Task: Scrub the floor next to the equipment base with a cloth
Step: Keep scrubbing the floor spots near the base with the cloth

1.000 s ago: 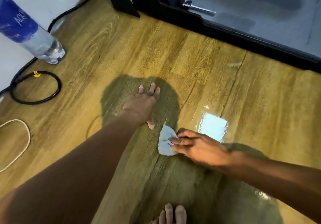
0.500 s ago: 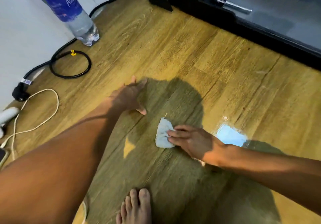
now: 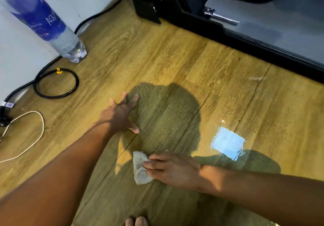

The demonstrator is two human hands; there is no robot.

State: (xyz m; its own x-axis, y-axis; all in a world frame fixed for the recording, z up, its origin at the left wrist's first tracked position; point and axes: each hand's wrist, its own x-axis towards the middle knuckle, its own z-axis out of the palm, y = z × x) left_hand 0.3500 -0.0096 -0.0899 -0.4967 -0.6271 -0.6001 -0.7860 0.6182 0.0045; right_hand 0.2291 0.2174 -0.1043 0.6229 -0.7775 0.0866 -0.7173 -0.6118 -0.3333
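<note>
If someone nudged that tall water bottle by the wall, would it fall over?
Probably: the bottle is tall on a narrow base, so it may tip, then roll. It looks like clear plastic, so likely unbreakable.

The cloth (image 3: 140,170) is a small, pale grey-white rag, crumpled into 1 lump. It lies on the floor (image 3: 175,64), its right edge pinned under the straight fingers of the right hand (image 3: 172,170). The floor is glossy yellow-brown planks with a wood grain, and a bright square of reflected light shows to the right of the cloth. The equipment base (image 3: 228,31) is a black frame around a grey deck. It runs along the floor's far right side, well apart from the cloth.
</note>
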